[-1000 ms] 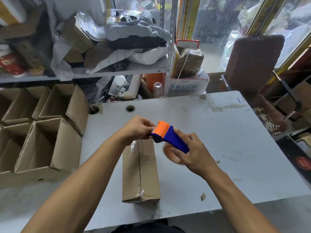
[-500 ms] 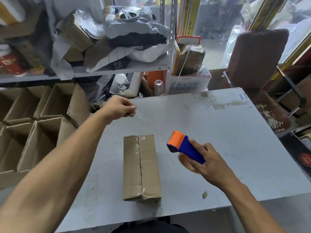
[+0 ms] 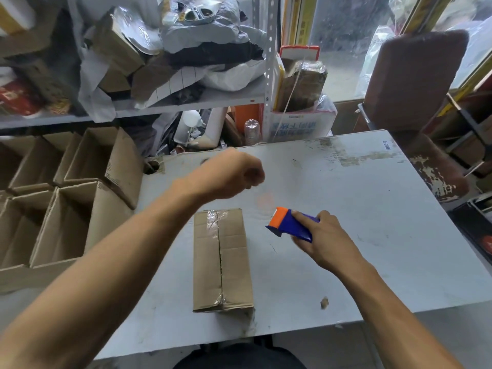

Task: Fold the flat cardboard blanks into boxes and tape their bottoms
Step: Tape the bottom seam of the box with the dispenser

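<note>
Meanwhile, right hand (image 3: 323,242) grips tape dispenser (image 3: 290,225); left hand (image 3: 234,174) (blurred) looks fisted, perhaps pinching tape.

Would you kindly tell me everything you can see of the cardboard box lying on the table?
The cardboard box is plain brown corrugated card, long and narrow, lying on the grey table with its length running away from the person. Its upward face is two closed flaps meeting at a centre seam. Clear, wrinkled tape crosses the seam at the far end, and a smaller piece shows at the near end; the middle of the seam looks untaped. Neither hand touches it.
</note>
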